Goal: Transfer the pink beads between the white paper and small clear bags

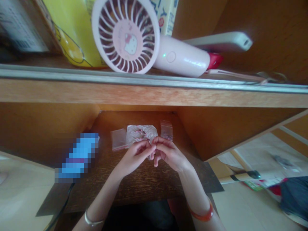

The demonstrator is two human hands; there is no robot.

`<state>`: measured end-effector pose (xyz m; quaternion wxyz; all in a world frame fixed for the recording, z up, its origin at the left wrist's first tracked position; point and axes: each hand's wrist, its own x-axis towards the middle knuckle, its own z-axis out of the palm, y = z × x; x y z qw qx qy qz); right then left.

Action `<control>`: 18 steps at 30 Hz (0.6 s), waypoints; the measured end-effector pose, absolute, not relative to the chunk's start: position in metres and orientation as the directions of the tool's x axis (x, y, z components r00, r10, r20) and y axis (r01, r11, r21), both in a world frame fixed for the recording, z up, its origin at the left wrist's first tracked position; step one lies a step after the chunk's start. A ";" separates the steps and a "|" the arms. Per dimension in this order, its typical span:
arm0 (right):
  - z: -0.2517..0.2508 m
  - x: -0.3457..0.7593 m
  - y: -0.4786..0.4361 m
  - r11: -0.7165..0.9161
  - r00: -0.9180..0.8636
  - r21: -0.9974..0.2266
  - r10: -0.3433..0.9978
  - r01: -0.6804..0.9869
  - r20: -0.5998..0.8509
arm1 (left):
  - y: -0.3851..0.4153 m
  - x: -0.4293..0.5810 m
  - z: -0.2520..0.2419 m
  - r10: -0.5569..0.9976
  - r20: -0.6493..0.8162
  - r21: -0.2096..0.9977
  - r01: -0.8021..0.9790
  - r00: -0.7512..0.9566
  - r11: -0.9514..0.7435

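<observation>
My left hand and my right hand are raised close together over a dark wood desk, their fingertips meeting near the middle. Anything pinched between them is too small to make out. Just behind the fingertips lies a crinkled whitish packet with pink beads on it, partly hidden by my hands. A small clear plastic bag lies to its left, touching its edge, and another small clear bag lies to its right.
A wooden shelf edge runs overhead, holding a white-and-pink handheld fan, a yellow bag and a white phone-like object. A pixelated blue object stands left of my hands, with a dark cable below.
</observation>
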<state>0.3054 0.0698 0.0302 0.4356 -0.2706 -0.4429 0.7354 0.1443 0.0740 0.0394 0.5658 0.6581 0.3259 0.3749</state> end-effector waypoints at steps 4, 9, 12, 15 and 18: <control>0.030 0.302 0.068 -0.233 -0.439 -0.868 0.898 -0.439 -0.019 | 0.073 0.145 0.043 0.841 0.128 0.988 0.002 0.526 -0.152; 0.030 0.297 0.062 -0.185 -0.385 -0.865 0.923 -0.466 0.010 | 0.068 0.147 0.045 0.840 0.129 0.990 -0.024 0.527 -0.137; 0.028 0.294 0.058 -0.167 -0.346 -0.857 0.938 -0.487 0.014 | 0.066 0.149 0.045 0.856 0.101 0.995 -0.047 0.507 -0.089; 0.027 0.294 0.055 -0.148 -0.321 -0.863 0.947 -0.483 0.018 | 0.065 0.150 0.046 0.857 0.084 0.996 -0.057 0.509 -0.064; 0.029 0.294 0.053 -0.125 -0.322 -0.879 0.946 -0.461 0.035 | 0.066 0.148 0.049 0.835 0.081 0.996 -0.072 0.545 -0.049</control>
